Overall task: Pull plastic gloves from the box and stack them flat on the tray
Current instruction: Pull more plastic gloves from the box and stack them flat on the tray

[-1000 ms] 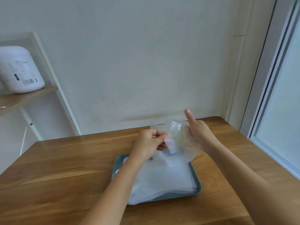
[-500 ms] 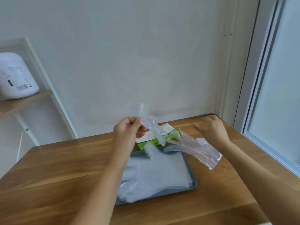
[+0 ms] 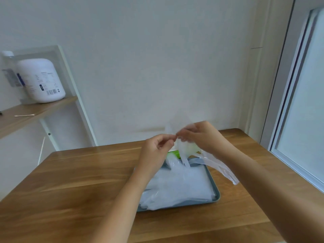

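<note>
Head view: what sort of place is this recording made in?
Probably a room in a home: a wooden table against a plain white wall, a wooden shelf holding a white labelled container, and a window at the right.

One view, worn at head height on the near side of the table. Faces forward and down toward the far wall. Close range: tray at centre, shelf far left, window right.
</note>
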`<action>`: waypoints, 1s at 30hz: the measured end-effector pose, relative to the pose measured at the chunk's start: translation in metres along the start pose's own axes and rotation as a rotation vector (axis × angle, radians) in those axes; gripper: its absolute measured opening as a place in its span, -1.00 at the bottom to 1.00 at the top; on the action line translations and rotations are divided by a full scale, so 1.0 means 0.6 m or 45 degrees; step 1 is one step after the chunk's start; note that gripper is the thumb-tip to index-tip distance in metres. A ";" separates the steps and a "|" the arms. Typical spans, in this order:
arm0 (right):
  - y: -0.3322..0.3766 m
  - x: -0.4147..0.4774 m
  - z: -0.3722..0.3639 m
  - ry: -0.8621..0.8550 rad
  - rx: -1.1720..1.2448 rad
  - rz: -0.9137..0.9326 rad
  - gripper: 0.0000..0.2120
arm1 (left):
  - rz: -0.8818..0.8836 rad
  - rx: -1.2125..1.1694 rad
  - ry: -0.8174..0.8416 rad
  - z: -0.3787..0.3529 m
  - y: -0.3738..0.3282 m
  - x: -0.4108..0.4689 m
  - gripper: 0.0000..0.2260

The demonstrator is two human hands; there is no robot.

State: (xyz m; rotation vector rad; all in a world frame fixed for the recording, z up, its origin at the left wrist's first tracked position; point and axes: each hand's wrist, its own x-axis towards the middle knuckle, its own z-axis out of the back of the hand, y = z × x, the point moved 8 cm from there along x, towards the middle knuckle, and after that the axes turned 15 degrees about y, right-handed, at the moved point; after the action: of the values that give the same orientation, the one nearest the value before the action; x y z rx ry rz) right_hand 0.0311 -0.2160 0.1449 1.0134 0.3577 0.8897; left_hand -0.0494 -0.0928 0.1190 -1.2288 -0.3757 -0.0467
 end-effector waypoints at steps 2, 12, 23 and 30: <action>0.017 -0.002 -0.010 0.141 -0.018 0.023 -0.86 | 0.028 0.002 -0.126 0.030 0.006 -0.009 -0.71; 0.059 -0.025 -0.018 0.551 0.313 0.089 -0.73 | 0.114 -0.371 0.517 -0.005 0.076 -0.023 -0.21; -0.041 -0.046 -0.011 0.301 0.753 -0.094 -0.85 | 0.423 -0.669 0.413 0.025 0.119 -0.029 -0.83; -0.156 -0.057 -0.041 0.183 0.342 -0.534 -0.75 | 0.817 0.045 0.704 0.070 0.142 0.001 -0.87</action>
State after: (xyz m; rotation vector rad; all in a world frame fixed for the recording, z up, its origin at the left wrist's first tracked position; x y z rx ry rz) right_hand 0.0391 -0.2497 0.0482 1.0687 0.7968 0.5421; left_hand -0.0396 -0.0248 0.0536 -1.1982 0.5011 0.1690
